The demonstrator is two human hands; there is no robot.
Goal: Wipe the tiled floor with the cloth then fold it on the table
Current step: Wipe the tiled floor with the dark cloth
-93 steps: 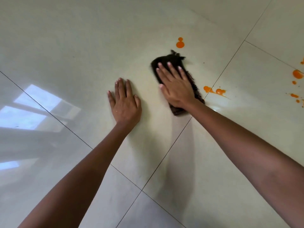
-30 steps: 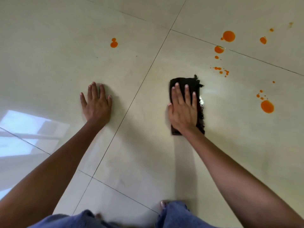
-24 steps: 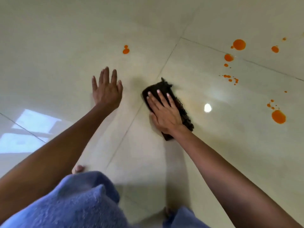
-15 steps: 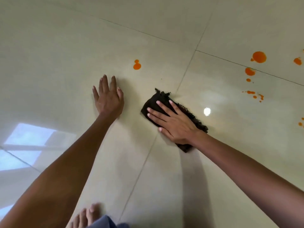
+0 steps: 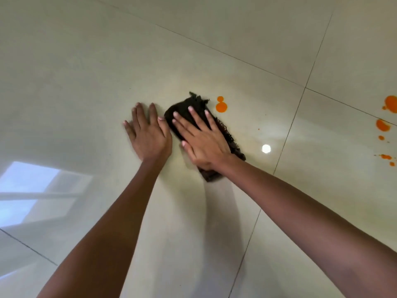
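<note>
A dark, frayed cloth (image 5: 185, 108) lies folded on the pale glossy tiled floor (image 5: 86, 72). My right hand (image 5: 204, 139) presses flat on it with straight, spread fingers and covers most of it. My left hand (image 5: 149, 134) rests flat on the bare tile just left of the cloth, its fingers straight. An orange spill spot (image 5: 221, 106) sits on the tile right beside the cloth's far end.
Several more orange splashes (image 5: 383, 125) dot the tiles at the far right. Dark grout lines cross the floor. A window reflection (image 5: 32, 190) shines on the tile at the left, and a small light glare (image 5: 266, 148) right of the cloth.
My right hand has slid the cloth left and away across the tile, up to the orange spot. My left hand now lies right next to the cloth. My feet have left the view.
</note>
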